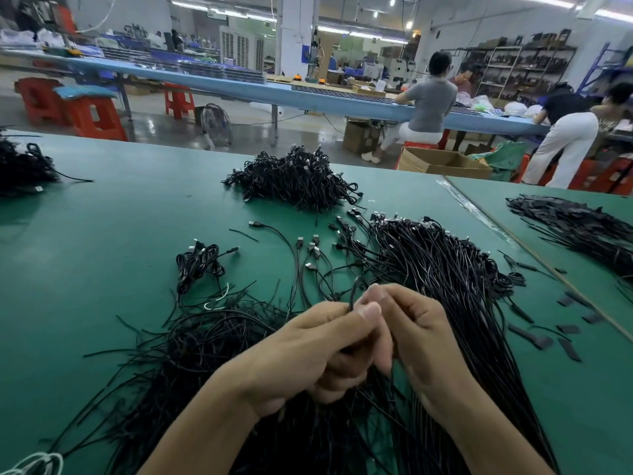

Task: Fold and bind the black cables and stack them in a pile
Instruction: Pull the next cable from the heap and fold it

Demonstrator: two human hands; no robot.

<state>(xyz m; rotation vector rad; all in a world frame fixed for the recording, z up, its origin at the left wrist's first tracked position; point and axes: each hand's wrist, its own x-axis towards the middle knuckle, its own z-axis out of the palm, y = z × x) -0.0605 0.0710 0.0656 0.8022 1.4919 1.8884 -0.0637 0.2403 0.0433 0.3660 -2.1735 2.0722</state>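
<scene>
Now | left hand [308,347], right hand [423,337]: both pinching black cable [351,296] | cable pokes above grip

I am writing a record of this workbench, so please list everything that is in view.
table: one, green, under all the work
bound cable pile: one, black, far centre of the table
small bundle: one, black, left of centre
loose cables: many, black, near right
thin ties: many, black, near left
flat strips: several, black, near the right edge
strip heap: one, black, on the adjoining table at right
stools: several, orange-red, on the floor behind
cardboard box: one, brown, open, behind the table
people: several, at the long blue bench behind
held cable: one, black, near centre
left hand: one, pinches the held cable
right hand: one, pinches the held cable
</scene>
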